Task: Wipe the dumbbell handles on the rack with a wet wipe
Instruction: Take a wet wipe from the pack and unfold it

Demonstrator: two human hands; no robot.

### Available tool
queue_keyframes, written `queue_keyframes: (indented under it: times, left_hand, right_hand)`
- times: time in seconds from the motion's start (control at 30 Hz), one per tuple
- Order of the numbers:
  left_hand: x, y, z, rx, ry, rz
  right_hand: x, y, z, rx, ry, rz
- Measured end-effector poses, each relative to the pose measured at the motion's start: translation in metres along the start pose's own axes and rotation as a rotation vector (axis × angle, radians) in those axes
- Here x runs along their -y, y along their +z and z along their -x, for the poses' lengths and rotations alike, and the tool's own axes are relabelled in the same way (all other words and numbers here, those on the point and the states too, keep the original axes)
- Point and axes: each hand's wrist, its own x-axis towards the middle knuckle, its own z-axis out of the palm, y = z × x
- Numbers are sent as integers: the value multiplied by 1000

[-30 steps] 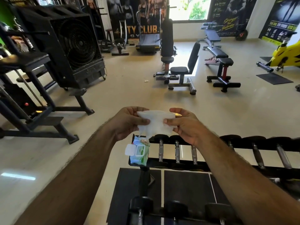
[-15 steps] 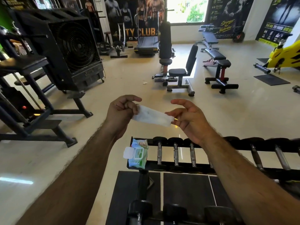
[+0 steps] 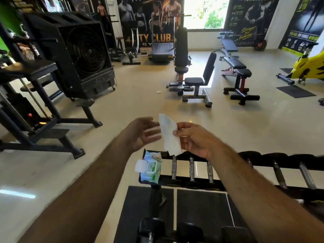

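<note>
The right hand [image 3: 194,139] pinched a wet wipe [image 3: 169,135] above the dumbbell handles [image 3: 191,168], apparently for wiping; the left hand [image 3: 142,135] hovered, fingers spread.

**The gym floor beyond my hands**

Past my hands stretches a glossy beige tiled floor [image 3: 143,106], catching window glare. Far ahead, a bright window [image 3: 205,12] sits between dark fitness posters [image 3: 150,20]. Up and left of my hands stands a big black air cooler [image 3: 84,55], with a black machine frame [image 3: 40,106] nearer. Ahead and right are a seated bench [image 3: 198,79], flat benches [image 3: 235,67] and a yellow exercise bike [image 3: 308,67]. A treadmill [image 3: 162,50] stands against the far wall.
</note>
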Motion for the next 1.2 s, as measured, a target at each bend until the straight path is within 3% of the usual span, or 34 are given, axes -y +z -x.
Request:
queue_keyframes:
  times: [0.07, 0.13, 0.4, 0.57, 0.7, 0.87, 0.97, 1.07, 1.2]
  left_hand:
    - [27, -1, 2, -47, -226, 59]
    - [45, -2, 5, 40, -311, 95]
    - [69, 14, 13, 137, -97, 25]
    - [71, 9, 9, 126, 139, -1]
    - [74, 10, 11, 129, 229, 5]
    - [79, 15, 7, 147, 286, -41]
    - [81, 16, 2, 156, 351, -83]
    - [86, 10, -7, 133, 310, -24]
    - [94, -1, -18, 131, 124, 189]
  right_hand:
    - [-10, 0, 0, -56, 51, -131]
    - [-20, 0, 0, -100, 68, -164]
    - [-49, -7, 8, -168, 34, -98]
    - [-55, -2, 13, -170, -197, 9]
    - [-57, -3, 17, -118, -344, 110]
    - [-52, -10, 15, -128, -205, -131]
    - [-56, -14, 14, -138, -110, -6]
    - [-63, -15, 10, -238, -93, -14]
    - [-73, -15, 4, -298, -92, -50]
